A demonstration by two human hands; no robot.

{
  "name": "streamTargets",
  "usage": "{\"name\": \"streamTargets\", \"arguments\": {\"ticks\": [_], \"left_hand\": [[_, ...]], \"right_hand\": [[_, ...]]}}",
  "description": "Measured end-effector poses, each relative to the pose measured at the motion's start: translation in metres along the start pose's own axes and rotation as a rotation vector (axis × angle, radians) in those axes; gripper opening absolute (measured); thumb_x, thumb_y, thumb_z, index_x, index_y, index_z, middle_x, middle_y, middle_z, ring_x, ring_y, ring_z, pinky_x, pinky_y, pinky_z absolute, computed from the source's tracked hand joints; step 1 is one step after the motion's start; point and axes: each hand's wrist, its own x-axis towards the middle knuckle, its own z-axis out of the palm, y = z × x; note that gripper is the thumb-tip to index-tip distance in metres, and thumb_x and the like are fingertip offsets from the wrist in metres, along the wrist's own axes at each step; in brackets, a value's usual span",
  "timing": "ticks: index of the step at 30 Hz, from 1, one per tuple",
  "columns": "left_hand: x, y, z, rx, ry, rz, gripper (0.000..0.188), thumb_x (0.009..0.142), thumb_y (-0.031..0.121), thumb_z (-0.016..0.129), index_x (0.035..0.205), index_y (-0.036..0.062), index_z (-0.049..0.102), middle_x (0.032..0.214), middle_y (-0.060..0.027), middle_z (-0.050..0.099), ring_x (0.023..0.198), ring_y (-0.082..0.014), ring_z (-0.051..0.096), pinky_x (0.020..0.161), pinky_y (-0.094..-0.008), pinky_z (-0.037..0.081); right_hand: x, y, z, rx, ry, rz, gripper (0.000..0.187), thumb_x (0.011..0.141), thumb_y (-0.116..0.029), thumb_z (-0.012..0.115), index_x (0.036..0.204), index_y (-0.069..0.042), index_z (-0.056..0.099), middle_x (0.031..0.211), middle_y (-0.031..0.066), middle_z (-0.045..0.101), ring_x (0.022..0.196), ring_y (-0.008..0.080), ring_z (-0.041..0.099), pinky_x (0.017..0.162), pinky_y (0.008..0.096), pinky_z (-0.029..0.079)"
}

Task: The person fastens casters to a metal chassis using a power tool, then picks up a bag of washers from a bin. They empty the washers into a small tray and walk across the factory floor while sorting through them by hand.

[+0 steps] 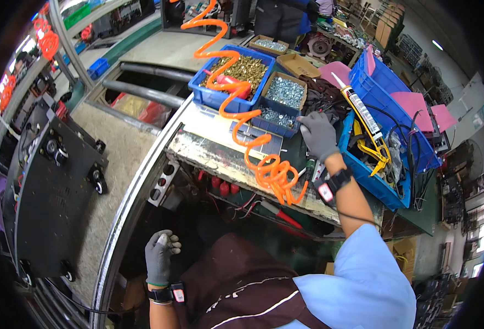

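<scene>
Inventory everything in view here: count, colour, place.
Parts bin: one, blue, far side of bench
Loose pieces: many, brass-coloured, inside that bin
Other pieces: many, silvery, right of that bin
Coiled hose: one, orange, over bench
Caulking gun: one, yellow, at light-blue crate
Large bin: one, blue, beyond crate
Sheets: several, pink, upper right
Wheeled panel: one, black, left
Left hand: one, grey-gloved, beside apron
Right hand: one, grey-gloved, beside small bin

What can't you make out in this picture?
All in the head view:
Right hand: palm, hidden by the back of the hand.
Left hand: pale spot at its fingers, too small to identify.
Silver pieces: exact shapes, too small.
Blue tray: part of its floor, behind the caulking gun.
</scene>
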Motion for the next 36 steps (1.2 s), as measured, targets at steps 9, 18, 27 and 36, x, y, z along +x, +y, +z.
{"name": "streamTargets", "arguments": {"ticks": [9, 18, 27, 36], "left_hand": [[-0.041, -0.044, -0.050, -0.085, 0.223, -0.056, 0.025, 0.089, 0.021, 0.050, 0.100, -0.0009, 0.053, 0.082, -0.0100, 0.058, 0.066, -0.0159, 0.057, 0.058, -0.0258, 0.048], [-0.068, -0.073, -0.073, -0.294, 0.350, -0.102, 0.026, 0.089, 0.025, 0.050, 0.102, 0.0025, 0.052, 0.083, -0.0080, 0.055, 0.068, -0.0161, 0.053, 0.059, -0.0262, 0.045], [-0.078, -0.082, -0.091, -0.329, 0.419, -0.138, 0.026, 0.087, 0.025, 0.053, 0.104, 0.0048, 0.053, 0.086, -0.0075, 0.055, 0.071, -0.0169, 0.052, 0.060, -0.0282, 0.045], [-0.088, -0.089, -0.095, -0.300, 0.447, -0.109, 0.029, 0.087, 0.027, 0.054, 0.107, 0.0055, 0.053, 0.091, -0.0078, 0.056, 0.074, -0.0175, 0.053, 0.062, -0.0281, 0.046]], "right_hand": [[0.073, -0.016, 0.029, -0.378, -0.542, 0.113, 0.019, 0.073, -0.018, 0.059, 0.087, -0.012, 0.069, 0.089, 0.0131, 0.066, 0.085, 0.0308, 0.063, 0.072, 0.0388, 0.051], [0.070, 0.001, 0.020, -0.102, -0.519, 0.140, 0.021, 0.071, -0.024, 0.060, 0.088, -0.015, 0.069, 0.090, 0.0099, 0.066, 0.086, 0.0282, 0.063, 0.075, 0.0384, 0.050], [0.070, -0.001, 0.012, -0.148, -0.522, 0.089, 0.021, 0.072, -0.023, 0.060, 0.089, -0.015, 0.070, 0.092, 0.0104, 0.066, 0.087, 0.0274, 0.063, 0.076, 0.0382, 0.050], [0.076, -0.007, 0.029, -0.339, -0.575, 0.002, 0.022, 0.077, -0.017, 0.057, 0.093, -0.008, 0.069, 0.098, 0.0111, 0.066, 0.092, 0.0273, 0.062, 0.078, 0.0369, 0.049]]}}
